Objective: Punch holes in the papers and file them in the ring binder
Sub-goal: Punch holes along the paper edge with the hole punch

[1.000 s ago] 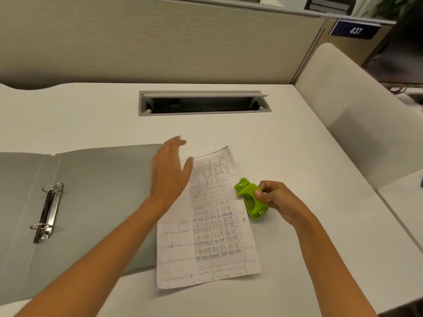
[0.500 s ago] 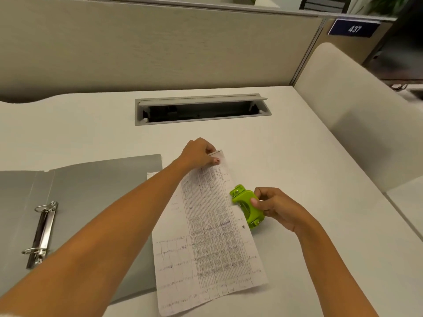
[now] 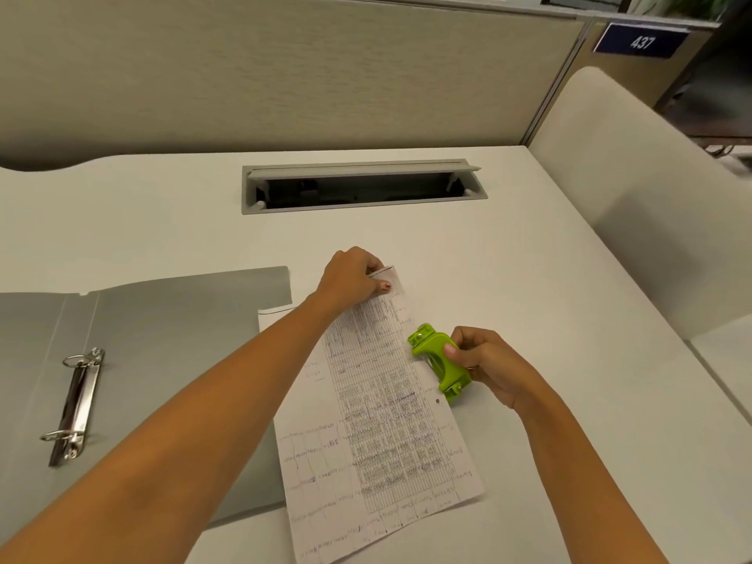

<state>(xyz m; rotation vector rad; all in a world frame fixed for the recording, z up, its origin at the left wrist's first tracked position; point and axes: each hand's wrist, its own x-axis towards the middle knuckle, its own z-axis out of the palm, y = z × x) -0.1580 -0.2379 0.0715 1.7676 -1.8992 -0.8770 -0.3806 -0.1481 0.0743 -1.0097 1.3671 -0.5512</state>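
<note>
A sheet of paper covered in printed tables lies on the white desk, its left part resting on the grey ring binder. My left hand pinches the paper's far corner between thumb and fingers. My right hand grips a lime-green hole punch that sits against the paper's right edge. One small punched hole shows near that edge. The grey ring binder lies open at the left, its metal rings shut and bare.
A grey cable hatch is set into the white desk behind the paper. A beige partition wall closes the back. A pale chair back stands to the right of the desk edge.
My left hand went from hovering open above the binder to pinching the paper's far corner. My right hand has held the punch at the paper's right edge throughout.
</note>
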